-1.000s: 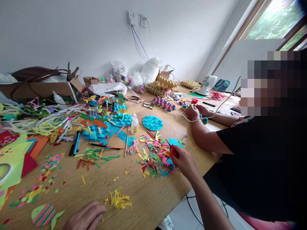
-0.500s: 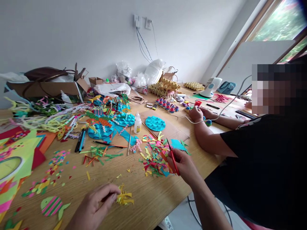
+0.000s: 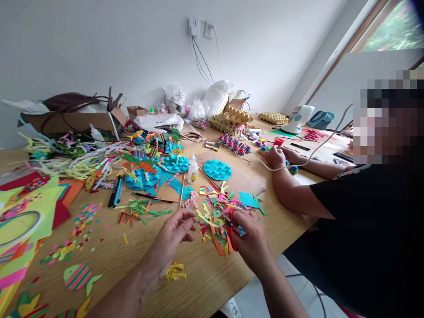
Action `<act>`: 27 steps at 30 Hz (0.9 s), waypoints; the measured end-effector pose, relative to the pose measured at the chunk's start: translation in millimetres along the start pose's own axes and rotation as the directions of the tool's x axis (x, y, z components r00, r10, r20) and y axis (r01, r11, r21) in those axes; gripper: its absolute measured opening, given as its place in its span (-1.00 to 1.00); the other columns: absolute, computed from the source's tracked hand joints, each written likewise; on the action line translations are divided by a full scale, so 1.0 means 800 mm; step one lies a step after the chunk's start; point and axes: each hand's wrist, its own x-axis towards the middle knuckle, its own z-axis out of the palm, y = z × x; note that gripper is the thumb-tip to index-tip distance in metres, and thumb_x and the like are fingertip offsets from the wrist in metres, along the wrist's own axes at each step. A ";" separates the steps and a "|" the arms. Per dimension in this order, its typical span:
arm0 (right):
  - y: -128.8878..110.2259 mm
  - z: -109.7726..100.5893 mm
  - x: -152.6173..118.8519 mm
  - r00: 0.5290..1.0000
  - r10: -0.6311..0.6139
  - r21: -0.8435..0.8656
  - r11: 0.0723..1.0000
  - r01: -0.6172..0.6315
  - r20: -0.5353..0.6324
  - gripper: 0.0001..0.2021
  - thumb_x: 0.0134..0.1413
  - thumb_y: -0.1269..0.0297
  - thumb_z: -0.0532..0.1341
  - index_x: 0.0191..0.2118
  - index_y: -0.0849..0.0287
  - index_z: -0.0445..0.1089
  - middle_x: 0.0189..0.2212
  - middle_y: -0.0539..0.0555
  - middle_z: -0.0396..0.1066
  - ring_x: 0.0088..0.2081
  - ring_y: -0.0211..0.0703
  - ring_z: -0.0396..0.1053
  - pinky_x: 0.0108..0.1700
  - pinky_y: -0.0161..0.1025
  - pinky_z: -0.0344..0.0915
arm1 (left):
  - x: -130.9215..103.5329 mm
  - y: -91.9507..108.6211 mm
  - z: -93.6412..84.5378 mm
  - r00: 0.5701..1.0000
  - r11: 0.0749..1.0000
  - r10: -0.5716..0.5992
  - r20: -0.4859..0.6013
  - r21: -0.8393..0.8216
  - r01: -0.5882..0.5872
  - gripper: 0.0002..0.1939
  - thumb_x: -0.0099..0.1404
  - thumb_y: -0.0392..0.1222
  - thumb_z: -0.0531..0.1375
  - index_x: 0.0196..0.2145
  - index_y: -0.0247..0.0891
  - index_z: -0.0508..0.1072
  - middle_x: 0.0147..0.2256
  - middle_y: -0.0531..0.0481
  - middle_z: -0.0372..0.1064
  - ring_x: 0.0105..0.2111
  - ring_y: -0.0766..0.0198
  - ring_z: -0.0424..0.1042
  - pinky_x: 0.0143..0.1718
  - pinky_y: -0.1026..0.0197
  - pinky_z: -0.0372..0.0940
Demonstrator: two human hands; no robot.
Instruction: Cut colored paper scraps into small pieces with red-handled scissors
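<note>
My right hand (image 3: pixel 251 236) is closed around red-handled scissors (image 3: pixel 231 229), low over a heap of coloured paper scraps (image 3: pixel 212 214). Motion blur and the scraps hide the blades. My left hand (image 3: pixel 177 232) is at the heap's left edge, its fingers slightly bent and apart, with nothing visible in them. A small bunch of yellow paper strips (image 3: pixel 175 270) lies on the table below my left wrist. Farther left lies a striped paper fish (image 3: pixel 78 277) with pink and green bands. A blue paper piece (image 3: pixel 250 199) rests at the heap's right side.
A white glue bottle (image 3: pixel 192 170) stands behind the heap, beside a blue egg-carton disc (image 3: pixel 217 170). Pens (image 3: pixel 115 193), coloured sheets (image 3: pixel 31 229) and pipe cleaners (image 3: pixel 62 161) cover the left. A person in a black shirt (image 3: pixel 361 207) works at the right, near a cable (image 3: pixel 281 168).
My left hand has left the yellow strips and moved up and right to the scrap heap. My right hand has lowered the scissors into the scraps, which have shifted.
</note>
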 end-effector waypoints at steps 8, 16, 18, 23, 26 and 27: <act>-0.027 0.012 0.003 0.934 -0.351 0.185 0.924 0.335 0.061 -0.76 0.01 0.61 -0.05 -0.42 0.12 0.23 -0.49 0.07 0.39 -0.41 -0.17 0.30 -0.39 -0.28 0.22 | 0.008 0.015 -0.008 0.990 0.999 -0.013 0.138 0.040 0.008 -0.76 0.19 -0.11 0.16 -0.19 -0.21 0.45 -0.10 -0.04 0.36 -0.04 0.16 0.24 -0.12 0.21 0.13; -0.026 0.025 0.009 0.960 -0.227 0.380 0.912 0.152 0.162 -0.77 -0.11 0.60 0.03 -0.45 0.11 0.29 -0.45 0.02 0.40 -0.37 -0.19 0.34 -0.35 -0.31 0.26 | 0.004 0.007 0.005 0.943 0.978 -0.088 0.322 -0.153 0.143 -0.81 0.00 -0.24 0.33 -0.37 -0.28 0.47 -0.48 0.10 0.30 -0.55 0.43 0.22 -0.49 0.35 0.08; -0.023 0.027 0.008 0.975 -0.139 0.420 0.906 0.053 0.176 -0.83 -0.06 0.55 0.07 -0.45 0.12 0.29 -0.43 0.02 0.41 -0.37 -0.19 0.35 -0.34 -0.30 0.28 | 0.004 0.004 0.004 0.970 0.975 -0.059 0.234 -0.195 0.106 -0.84 -0.03 -0.28 0.33 -0.42 -0.29 0.46 -0.49 0.11 0.28 -0.55 0.44 0.21 -0.49 0.35 0.10; -0.014 0.038 0.004 0.980 0.155 0.612 0.766 -0.198 0.124 -0.99 0.00 0.35 0.17 -0.40 0.12 0.30 -0.30 0.07 0.43 -0.27 -0.14 0.37 -0.23 -0.24 0.31 | 0.002 0.003 0.000 0.998 0.971 -0.057 0.035 -0.231 0.063 -0.85 -0.05 -0.31 0.31 -0.47 -0.28 0.40 -0.55 0.16 0.28 -0.56 0.43 0.27 -0.46 0.34 0.15; -0.017 0.044 0.000 0.946 0.282 0.683 0.661 -0.311 0.158 -0.89 -0.03 0.23 0.21 -0.38 0.14 0.32 -0.33 0.07 0.42 -0.28 -0.12 0.38 -0.24 -0.22 0.31 | 0.000 0.005 0.000 0.998 0.967 -0.065 -0.027 -0.248 0.056 -0.81 -0.07 -0.29 0.32 -0.49 -0.27 0.36 -0.57 0.18 0.28 -0.57 0.42 0.29 -0.46 0.34 0.17; -0.019 0.045 -0.002 0.935 0.296 0.681 0.646 -0.346 0.195 -0.86 -0.04 0.20 0.23 -0.37 0.14 0.33 -0.36 0.06 0.42 -0.31 -0.13 0.38 -0.26 -0.23 0.31 | 0.000 0.006 0.000 0.997 0.968 -0.065 -0.037 -0.247 0.054 -0.80 -0.07 -0.29 0.32 -0.49 -0.27 0.36 -0.57 0.18 0.29 -0.57 0.42 0.30 -0.46 0.34 0.18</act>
